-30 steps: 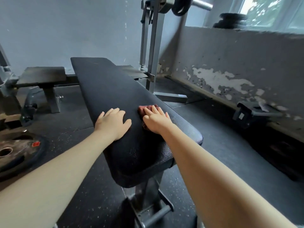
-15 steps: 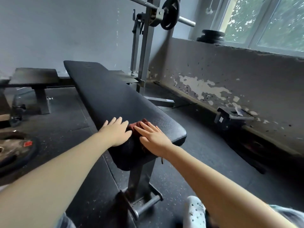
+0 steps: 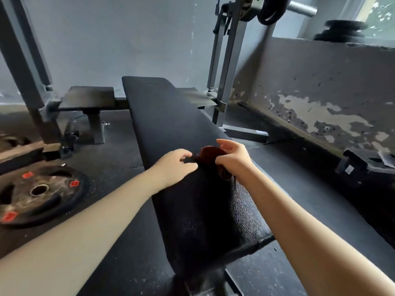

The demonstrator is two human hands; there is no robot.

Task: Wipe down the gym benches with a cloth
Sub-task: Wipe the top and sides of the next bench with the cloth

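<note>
A long black padded gym bench (image 3: 162, 116) runs from the near edge toward the far wall. A dark red cloth (image 3: 210, 155) lies bunched on its pad about halfway along. My right hand (image 3: 234, 158) holds the cloth's right side, thumb and fingers curled around it. My left hand (image 3: 174, 164) pinches the cloth's left edge with curled fingertips. Both forearms reach in from the bottom of the view. Part of the cloth is hidden behind my right hand.
A weight plate (image 3: 38, 193) with red marks lies on the dark floor at left. A grey barbell rack upright (image 3: 228, 67) stands behind the bench on the right, a second low bench (image 3: 87, 99) at back left. A peeling wall (image 3: 320, 99) runs along the right.
Both hands were pressed flat on the bench and cloth; now they have lifted and curl around the cloth, bunching it up. The camera has shifted closer.
</note>
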